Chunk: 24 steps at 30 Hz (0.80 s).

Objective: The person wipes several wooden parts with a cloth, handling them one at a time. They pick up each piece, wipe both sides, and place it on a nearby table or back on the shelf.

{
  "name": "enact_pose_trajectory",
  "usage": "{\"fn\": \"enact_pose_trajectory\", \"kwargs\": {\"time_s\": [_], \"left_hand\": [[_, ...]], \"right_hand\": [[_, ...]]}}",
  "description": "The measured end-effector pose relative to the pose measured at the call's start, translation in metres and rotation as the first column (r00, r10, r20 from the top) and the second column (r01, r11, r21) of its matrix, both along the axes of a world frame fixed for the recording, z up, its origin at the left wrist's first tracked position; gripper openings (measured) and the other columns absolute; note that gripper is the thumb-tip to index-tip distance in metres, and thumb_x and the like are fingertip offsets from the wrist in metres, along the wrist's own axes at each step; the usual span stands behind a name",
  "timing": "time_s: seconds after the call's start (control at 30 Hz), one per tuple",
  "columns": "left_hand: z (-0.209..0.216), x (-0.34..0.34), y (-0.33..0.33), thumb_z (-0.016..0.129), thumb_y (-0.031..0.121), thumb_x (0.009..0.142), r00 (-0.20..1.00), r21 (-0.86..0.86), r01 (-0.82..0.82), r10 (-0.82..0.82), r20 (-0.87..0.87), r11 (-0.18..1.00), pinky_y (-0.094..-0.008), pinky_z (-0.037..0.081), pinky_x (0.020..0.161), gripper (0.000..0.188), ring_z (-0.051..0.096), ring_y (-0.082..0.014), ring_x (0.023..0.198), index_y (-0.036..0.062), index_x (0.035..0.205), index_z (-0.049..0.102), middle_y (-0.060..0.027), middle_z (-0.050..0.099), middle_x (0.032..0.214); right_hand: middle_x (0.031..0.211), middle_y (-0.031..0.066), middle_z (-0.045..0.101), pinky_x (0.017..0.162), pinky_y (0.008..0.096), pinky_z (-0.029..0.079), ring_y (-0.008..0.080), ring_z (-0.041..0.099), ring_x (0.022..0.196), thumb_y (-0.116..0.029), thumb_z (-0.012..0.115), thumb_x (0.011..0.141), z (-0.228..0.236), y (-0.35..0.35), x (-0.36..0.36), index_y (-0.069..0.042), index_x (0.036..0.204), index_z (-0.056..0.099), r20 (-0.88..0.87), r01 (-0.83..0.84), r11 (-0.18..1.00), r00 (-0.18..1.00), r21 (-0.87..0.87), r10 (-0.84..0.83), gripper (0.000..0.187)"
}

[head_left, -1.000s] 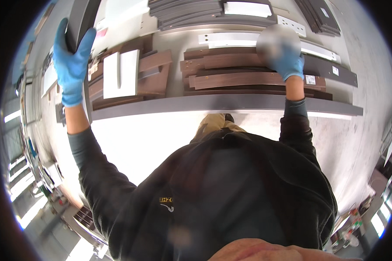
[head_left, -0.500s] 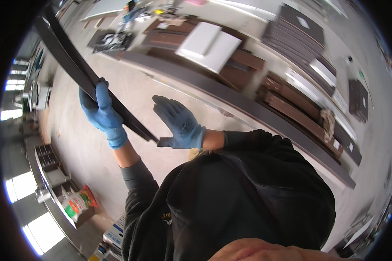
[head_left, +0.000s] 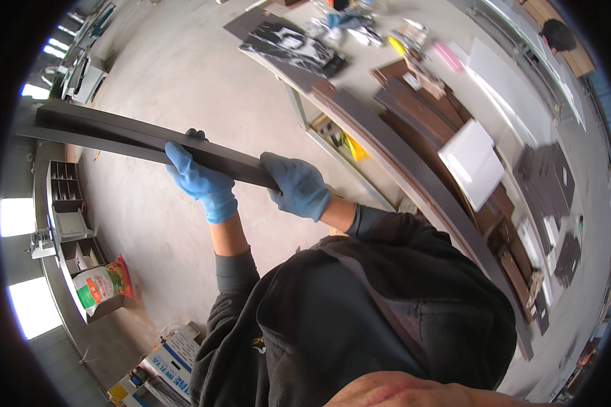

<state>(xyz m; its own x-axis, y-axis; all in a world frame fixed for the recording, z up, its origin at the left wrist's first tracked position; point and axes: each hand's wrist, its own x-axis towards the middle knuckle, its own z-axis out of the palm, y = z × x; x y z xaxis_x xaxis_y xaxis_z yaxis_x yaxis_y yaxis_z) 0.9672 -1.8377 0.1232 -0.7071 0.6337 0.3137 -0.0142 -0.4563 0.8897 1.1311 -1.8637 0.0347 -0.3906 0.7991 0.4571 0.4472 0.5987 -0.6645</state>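
A long dark grey profile strip [head_left: 132, 139] with a folded or doubled lengthwise edge is held up in front of me, its far end pointing left. My left hand [head_left: 207, 183], in a blue glove, is closed around the strip partway along, with dark-coated fingertips showing over the far edge. At the strip's near end, my right hand [head_left: 299, 188], also gloved in blue, is closed against its end, the fingers curled over it. I cannot make out whether the strip is one piece or two laid together.
To my right runs a long worktable [head_left: 302, 102] bearing brown panels [head_left: 421, 108], a white board [head_left: 472, 163] and a black-and-white plastic sheet [head_left: 295, 49]. At left, shelving [head_left: 68, 183] stands beside a colourful sack [head_left: 102, 285]. A person's head [head_left: 558, 35] shows at far right.
The strip has swung to a flatter angle, its far end lower in view. My right hand, open and apart from it before, is now on its near end. My view has turned left.
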Motion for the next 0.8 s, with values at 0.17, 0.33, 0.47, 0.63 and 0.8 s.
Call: {"fn": "enact_pose_trajectory", "kwargs": {"time_s": [0.17, 0.33, 0.47, 0.63, 0.8], "left_hand": [[-0.006, -0.11, 0.112, 0.058, 0.041, 0.103, 0.996, -0.046, 0.042, -0.038, 0.086, 0.998, -0.0412, 0.055, 0.094, 0.055, 0.07, -0.0297, 0.102, -0.005, 0.133, 0.051, -0.0213, 0.07, 0.11], [0.005, -0.228, 0.217, 0.061, 0.041, 0.102, 0.982, -0.133, -0.153, 0.166, 0.091, 0.979, -0.0361, 0.053, 0.084, 0.045, 0.068, -0.024, 0.092, -0.0001, 0.121, 0.06, -0.0153, 0.071, 0.103], [-0.018, -0.314, 0.289, 0.064, 0.047, 0.099, 0.955, -0.179, -0.224, 0.253, 0.154, 0.958, -0.0355, 0.053, 0.083, 0.051, 0.066, -0.0214, 0.091, 0.0012, 0.122, 0.059, -0.0132, 0.07, 0.1], [-0.078, -0.445, 0.425, 0.066, 0.05, 0.098, 0.889, -0.233, -0.226, 0.298, 0.348, 0.946, -0.0364, 0.053, 0.086, 0.063, 0.064, -0.0231, 0.095, -0.0013, 0.134, 0.055, -0.0134, 0.067, 0.107], [-0.106, -0.567, 0.596, 0.064, 0.051, 0.1, 0.9, -0.212, -0.187, 0.254, 0.353, 0.959, -0.0352, 0.051, 0.086, 0.054, 0.063, -0.0203, 0.091, 0.0027, 0.124, 0.059, -0.0098, 0.066, 0.099]], "right_hand": [[0.107, 0.0223, 0.069, 0.081, 0.0499, 0.056, 0.0425, 0.068, 0.092, -0.019, 0.072, 0.08, -0.011, 0.132, -0.092, -0.003, 0.138, 0.052, -0.071, -0.108, 0.993, 0.991, 0.041, 0.111, 0.063], [0.108, 0.0231, 0.069, 0.08, 0.0486, 0.056, 0.0406, 0.07, 0.092, -0.026, 0.072, 0.083, 0.016, 0.26, -0.198, 0.001, 0.141, 0.046, 0.093, -0.377, 0.912, 0.914, -0.163, 0.394, 0.069], [0.111, 0.0204, 0.07, 0.08, 0.0491, 0.056, 0.0408, 0.07, 0.094, -0.047, 0.076, 0.084, 0.015, 0.357, -0.274, -0.003, 0.143, 0.045, 0.17, -0.482, 0.837, 0.83, -0.261, 0.531, 0.08], [0.105, 0.019, 0.07, 0.077, 0.0478, 0.056, 0.0403, 0.069, 0.092, -0.061, 0.074, 0.083, -0.021, 0.496, -0.38, -0.004, 0.135, 0.05, 0.301, -0.27, 0.926, 0.889, -0.262, 0.344, 0.081], [0.075, 0.0171, 0.066, 0.063, 0.0482, 0.053, 0.0381, 0.068, 0.071, -0.068, 0.069, 0.083, -0.024, 0.659, -0.492, -0.006, 0.089, 0.054, 0.304, -0.183, 0.974, 0.928, -0.133, 0.216, 0.064]]}}
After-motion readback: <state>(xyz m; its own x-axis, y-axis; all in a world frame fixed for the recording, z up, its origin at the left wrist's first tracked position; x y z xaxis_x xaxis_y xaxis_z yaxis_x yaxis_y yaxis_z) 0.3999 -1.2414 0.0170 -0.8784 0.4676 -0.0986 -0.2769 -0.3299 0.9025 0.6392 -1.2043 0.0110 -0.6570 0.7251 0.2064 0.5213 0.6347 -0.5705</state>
